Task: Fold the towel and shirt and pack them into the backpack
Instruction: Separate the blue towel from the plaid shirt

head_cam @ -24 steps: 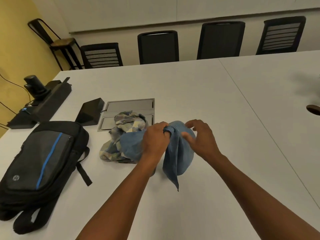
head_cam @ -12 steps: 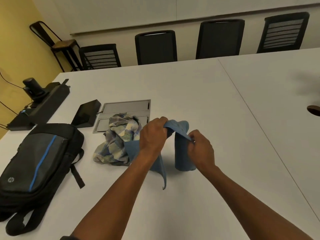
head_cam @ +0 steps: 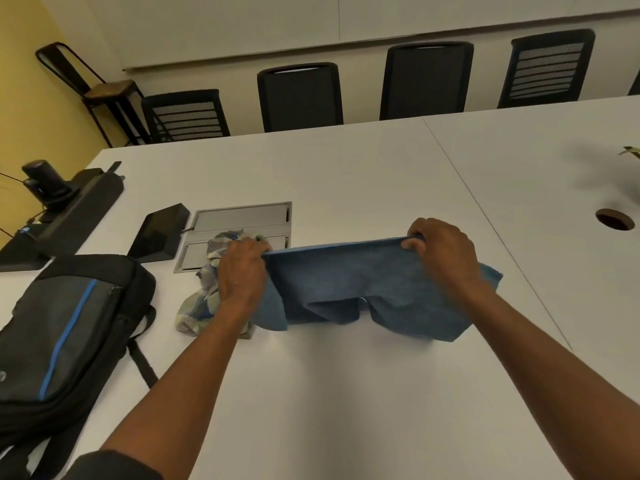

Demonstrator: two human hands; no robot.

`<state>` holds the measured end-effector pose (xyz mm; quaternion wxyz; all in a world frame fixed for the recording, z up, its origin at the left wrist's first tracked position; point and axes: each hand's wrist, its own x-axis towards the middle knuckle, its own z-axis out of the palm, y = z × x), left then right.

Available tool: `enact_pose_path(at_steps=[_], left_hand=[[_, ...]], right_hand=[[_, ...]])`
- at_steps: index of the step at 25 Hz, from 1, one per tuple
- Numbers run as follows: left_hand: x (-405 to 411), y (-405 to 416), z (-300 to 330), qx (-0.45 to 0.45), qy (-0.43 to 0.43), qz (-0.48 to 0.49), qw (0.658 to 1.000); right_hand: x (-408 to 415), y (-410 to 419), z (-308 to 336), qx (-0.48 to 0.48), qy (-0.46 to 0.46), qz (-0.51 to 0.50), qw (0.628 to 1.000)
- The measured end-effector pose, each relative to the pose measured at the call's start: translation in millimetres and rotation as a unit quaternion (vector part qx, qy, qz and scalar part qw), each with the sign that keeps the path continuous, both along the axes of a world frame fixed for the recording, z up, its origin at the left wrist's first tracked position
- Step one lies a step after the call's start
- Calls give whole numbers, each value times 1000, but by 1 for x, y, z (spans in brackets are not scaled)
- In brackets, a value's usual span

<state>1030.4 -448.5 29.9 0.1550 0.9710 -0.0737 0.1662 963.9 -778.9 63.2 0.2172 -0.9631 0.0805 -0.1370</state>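
Head cam: blue towel (head_cam: 363,285) stretched over the worktop (head_cam: 346,393), left hand (head_cam: 242,271) and right hand (head_cam: 441,249) each pinching a top corner. No fold yet. Plaid shirt (head_cam: 204,299) sits crumpled beside the closed-looking backpack (head_cam: 69,323), so nearly everything's left.

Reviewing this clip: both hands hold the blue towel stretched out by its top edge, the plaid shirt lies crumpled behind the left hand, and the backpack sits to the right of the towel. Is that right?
Not quite. The head view shows the backpack to the left of the blue towel, not the right. The rest holds: the left hand and right hand hold the towel stretched by its top edge, and the plaid shirt lies crumpled behind the left hand.
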Motion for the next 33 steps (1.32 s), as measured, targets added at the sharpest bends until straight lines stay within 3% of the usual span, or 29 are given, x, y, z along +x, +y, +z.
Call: enact_pose_path(at_steps=[5, 9, 11, 14, 16, 20, 26, 30, 33], left_hand=[[16, 14, 5, -9, 14, 54, 998], [31, 12, 11, 118, -3, 73, 990], [39, 0, 19, 158, 23, 77, 984], [54, -18, 31, 102, 81, 94, 987], [65, -27, 37, 59, 95, 108, 988], [87, -39, 54, 4, 65, 104, 992], [114, -53, 75, -176, -26, 73, 981], [106, -52, 78, -179, -90, 37, 979], [90, -41, 60, -159, -57, 17, 986]], right_hand=[[16, -36, -9, -112, 147, -27, 982], [22, -40, -14, -199, 123, -95, 968], [30, -41, -6, -133, 104, -127, 977], [44, -47, 10, 4, 46, -161, 986], [52, -52, 18, 42, -3, -168, 985], [67, -63, 31, 67, -65, -163, 982], [91, -77, 44, 107, -161, -177, 965], [87, -82, 41, 112, -203, -181, 956], [63, -84, 18, 112, -182, -187, 959]])
